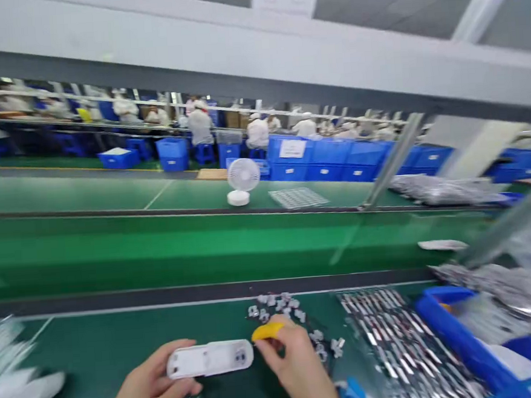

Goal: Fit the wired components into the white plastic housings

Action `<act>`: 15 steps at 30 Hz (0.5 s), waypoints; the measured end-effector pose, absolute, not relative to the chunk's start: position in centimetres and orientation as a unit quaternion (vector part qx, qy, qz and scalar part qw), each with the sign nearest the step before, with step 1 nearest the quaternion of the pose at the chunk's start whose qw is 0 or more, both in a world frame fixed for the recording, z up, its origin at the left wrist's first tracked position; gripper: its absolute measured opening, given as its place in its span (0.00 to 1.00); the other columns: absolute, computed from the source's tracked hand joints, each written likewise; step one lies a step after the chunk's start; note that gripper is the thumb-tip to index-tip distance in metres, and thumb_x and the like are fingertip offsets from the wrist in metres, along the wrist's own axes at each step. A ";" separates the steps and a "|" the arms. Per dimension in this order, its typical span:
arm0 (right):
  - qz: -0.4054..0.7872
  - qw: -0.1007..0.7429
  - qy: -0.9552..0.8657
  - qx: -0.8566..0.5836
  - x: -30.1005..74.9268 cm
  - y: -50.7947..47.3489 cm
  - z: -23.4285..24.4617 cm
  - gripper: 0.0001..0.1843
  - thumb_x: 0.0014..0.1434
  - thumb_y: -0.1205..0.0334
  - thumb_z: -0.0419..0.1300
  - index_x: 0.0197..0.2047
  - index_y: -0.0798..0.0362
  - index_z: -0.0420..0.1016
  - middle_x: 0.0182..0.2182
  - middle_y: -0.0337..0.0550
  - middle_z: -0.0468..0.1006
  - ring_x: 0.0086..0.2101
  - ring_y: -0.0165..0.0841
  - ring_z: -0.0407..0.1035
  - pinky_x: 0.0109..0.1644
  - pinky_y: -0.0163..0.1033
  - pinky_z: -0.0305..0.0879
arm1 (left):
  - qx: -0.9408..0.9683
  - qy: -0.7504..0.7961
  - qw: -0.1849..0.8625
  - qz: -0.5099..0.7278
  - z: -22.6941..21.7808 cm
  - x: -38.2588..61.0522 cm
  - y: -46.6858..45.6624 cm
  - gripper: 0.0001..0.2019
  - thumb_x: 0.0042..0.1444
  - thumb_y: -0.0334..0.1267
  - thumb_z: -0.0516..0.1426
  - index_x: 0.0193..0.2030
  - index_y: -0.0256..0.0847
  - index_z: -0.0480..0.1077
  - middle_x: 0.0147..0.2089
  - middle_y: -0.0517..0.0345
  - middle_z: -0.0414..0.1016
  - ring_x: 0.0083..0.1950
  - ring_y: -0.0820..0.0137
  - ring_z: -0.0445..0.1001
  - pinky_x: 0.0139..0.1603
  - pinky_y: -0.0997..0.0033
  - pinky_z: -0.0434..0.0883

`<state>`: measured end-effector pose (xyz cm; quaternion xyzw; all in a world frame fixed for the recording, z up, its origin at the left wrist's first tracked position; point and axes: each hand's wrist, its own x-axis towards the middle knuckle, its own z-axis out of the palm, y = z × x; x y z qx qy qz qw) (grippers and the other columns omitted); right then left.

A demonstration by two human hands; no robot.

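My left hand (147,392) grips the left end of a long white plastic casing (209,358), held flat just above the green bench. My right hand (298,366) is at the casing's right end, its index finger in a yellow finger cot (268,331), fingers pinched together at the casing's tip. What the pinch holds is too small to make out. Several small white and grey parts (282,310) lie scattered on the bench just beyond my right hand.
A tray of shiny metal strips (394,341) lies to the right, beside a blue bin (461,337). White pieces (14,380) lie at the left edge. A green conveyor (182,247) runs across; beyond it a small white fan (242,181), blue crates and seated workers.
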<state>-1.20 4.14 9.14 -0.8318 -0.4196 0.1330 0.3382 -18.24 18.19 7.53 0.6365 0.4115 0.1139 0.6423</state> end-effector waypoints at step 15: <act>0.138 0.040 -0.583 -0.799 -2.3 5.2 7.6 0.12 0.52 0.69 0.52 0.23 0.51 0.74 0.21 0.41 0.74 0.25 0.33 0.69 0.25 0.33 0.52 | 0.603 0.427 0.666 0.104 7.7 -20.4 14.7 0.23 0.37 0.39 0.59 0.43 0.38 0.65 0.28 0.61 0.73 0.26 0.71 0.70 0.22 0.74 0.70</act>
